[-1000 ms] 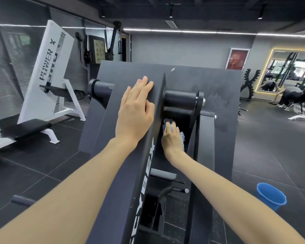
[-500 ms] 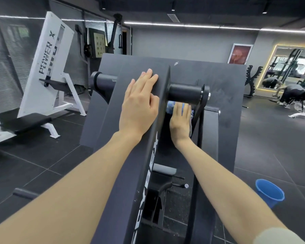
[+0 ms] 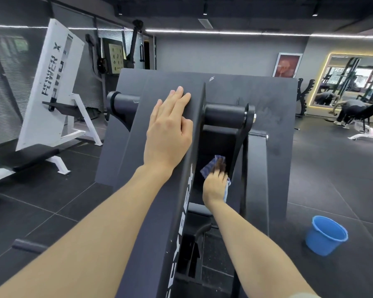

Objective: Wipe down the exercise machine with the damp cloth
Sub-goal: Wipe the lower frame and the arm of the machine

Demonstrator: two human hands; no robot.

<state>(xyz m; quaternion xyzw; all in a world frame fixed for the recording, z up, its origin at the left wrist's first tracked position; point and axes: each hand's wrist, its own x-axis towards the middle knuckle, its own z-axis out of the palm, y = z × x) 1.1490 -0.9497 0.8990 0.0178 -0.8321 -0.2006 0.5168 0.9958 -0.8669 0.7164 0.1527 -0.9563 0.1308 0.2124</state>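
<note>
Head view: left hand flat on black exercise machine; at five o'clock, right hand presses blue cloth, fingers blurred.

Both forearms are bare from wrist to elbow, reaching in on either side of the black machine frame. The left hand and right hand wear no gloves, rings or watch. A pale sleeve edge shows on the right arm, below the frame's right side.
</note>
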